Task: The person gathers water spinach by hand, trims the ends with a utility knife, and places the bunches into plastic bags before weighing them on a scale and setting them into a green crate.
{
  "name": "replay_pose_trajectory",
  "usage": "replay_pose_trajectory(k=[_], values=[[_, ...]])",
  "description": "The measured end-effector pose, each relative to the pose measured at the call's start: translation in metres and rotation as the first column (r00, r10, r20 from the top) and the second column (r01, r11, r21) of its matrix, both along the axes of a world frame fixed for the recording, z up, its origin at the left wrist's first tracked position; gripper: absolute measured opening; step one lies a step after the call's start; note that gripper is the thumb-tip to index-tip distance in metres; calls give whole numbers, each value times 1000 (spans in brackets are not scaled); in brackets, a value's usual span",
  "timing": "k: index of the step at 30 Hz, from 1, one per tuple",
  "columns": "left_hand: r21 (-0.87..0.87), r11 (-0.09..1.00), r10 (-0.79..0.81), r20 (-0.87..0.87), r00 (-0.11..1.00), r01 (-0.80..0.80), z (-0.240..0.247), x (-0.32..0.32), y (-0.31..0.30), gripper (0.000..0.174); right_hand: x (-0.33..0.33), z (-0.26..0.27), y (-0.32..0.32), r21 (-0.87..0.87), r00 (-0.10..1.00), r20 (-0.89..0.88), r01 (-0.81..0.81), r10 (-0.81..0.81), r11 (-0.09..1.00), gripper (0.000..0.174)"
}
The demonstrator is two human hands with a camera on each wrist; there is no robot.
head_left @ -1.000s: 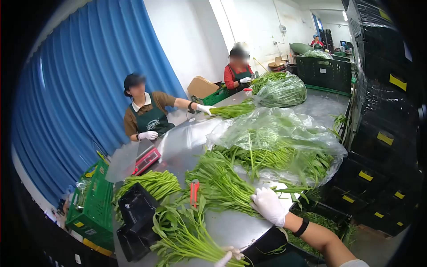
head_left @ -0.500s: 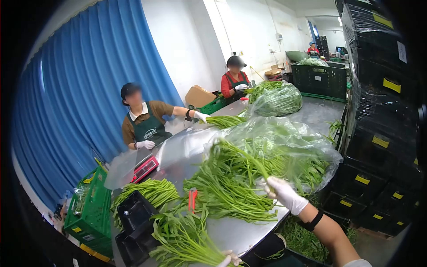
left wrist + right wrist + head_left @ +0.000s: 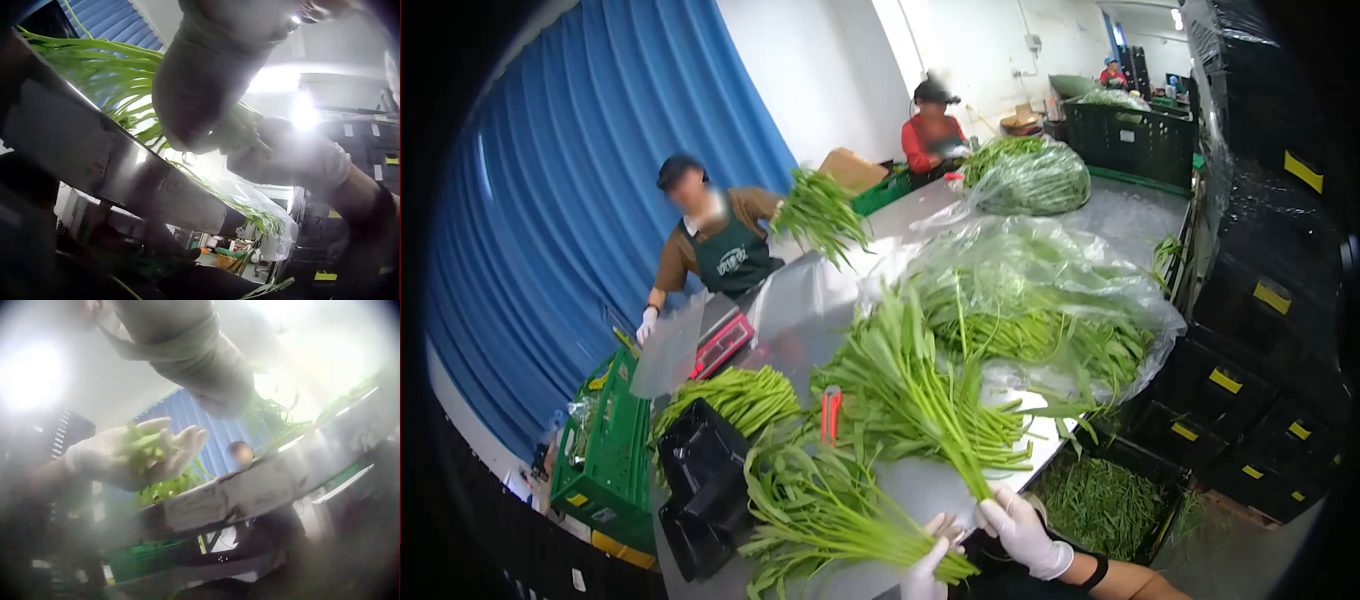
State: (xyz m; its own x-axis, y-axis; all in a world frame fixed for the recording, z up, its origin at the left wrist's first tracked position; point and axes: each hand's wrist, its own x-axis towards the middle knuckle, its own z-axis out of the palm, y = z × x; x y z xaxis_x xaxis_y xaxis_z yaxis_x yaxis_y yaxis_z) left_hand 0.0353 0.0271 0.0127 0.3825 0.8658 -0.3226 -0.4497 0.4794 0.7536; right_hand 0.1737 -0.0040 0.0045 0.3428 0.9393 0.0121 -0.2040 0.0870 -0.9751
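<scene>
The white-gloved right hand (image 3: 1022, 530) curled its fingers round the stem ends of a long bunch of green leafy stalks (image 3: 920, 390). It tilted above the shiny metal table (image 3: 910, 490), leaves pointing up and away. The white-gloved left hand (image 3: 927, 565) gripped a second green leafy bunch (image 3: 820, 510) by its stems, leaves pointing left.

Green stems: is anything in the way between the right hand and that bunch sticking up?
Nothing visible does. The gloved right hand grips the raised bunch of green stems directly by its cut ends. The left hand holds the lower bunch right beside it.
</scene>
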Motion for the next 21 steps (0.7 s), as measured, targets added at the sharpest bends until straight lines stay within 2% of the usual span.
replay_pose_trajectory(k=[1,2,3,5,6,7,8,9,10,11,12,13,15,16,17,18,19,20,21], values=[[58,998,21,53,998,-24,1,3,-1,40,-11,-7,-5,3,998,66,1,-1,1000,29],[-11,1000,-12,-3,1000,12,-12,-5,0,38,-20,-9,-13,25,989,149,-9,5,1000,23],[-27,1000,1,-17,1000,-2,-17,-8,-1,38,-25,-13,-18,-20,993,80,-80,81,997,26],[62,998,-3,-74,997,8,-23,-8,-3,32,-38,-26,-19,83,951,307,-46,18,996,30],[119,993,14,-93,996,-3,-26,-8,-3,28,-37,-26,-20,76,954,298,-52,27,996,30],[114,993,17,-98,995,-6,-22,-8,-3,28,-28,-23,-21,126,845,532,-145,56,981,34],[111,994,12,-102,995,-1,-16,-6,-4,27,-17,-18,-21,151,678,733,-244,57,958,38],[106,994,5,-107,994,7,-13,-6,-5,27,-8,-7,-23,73,536,840,-264,84,962,39],[104,995,4,-103,995,7,-22,-8,-4,27,2,4,-24,64,546,835,-225,71,972,37],[126,991,-21,-100,995,34,-31,-9,0,41,11,11,-24,57,551,832,-187,56,981,35],[149,987,-47,-98,994,62,-39,-10,2,57,16,11,-21,118,577,816,-89,-45,989,36],[150,987,-50,-91,995,64,-46,-9,1,57,18,16,-14,117,571,820,-87,-47,989,36],[241,970,-19,-89,996,40,-43,-7,-3,55,7,28,2,279,521,816,27,-251,960,40],[241,969,-29,-90,996,50,-32,0,-5,55,1,31,8,269,494,837,-1,-233,963,41],[310,950,56,-95,994,-24,-19,9,-6,54,-7,29,9,193,583,798,-6,-153,981,37],[378,920,145,-94,985,-100,-10,13,-6,53,-11,22,10,252,554,801,27,-224,967,33],[383,918,149,-95,984,-102,-12,10,-5,53,-14,15,12,312,524,800,53,-293,948,28],[352,930,153,-113,982,-105,-18,4,-3,53,-17,10,13,315,528,798,43,-290,948,28],[318,942,158,-132,979,-109,-24,-4,-2,54,-20,4,11,318,606,746,41,-277,947,25]])
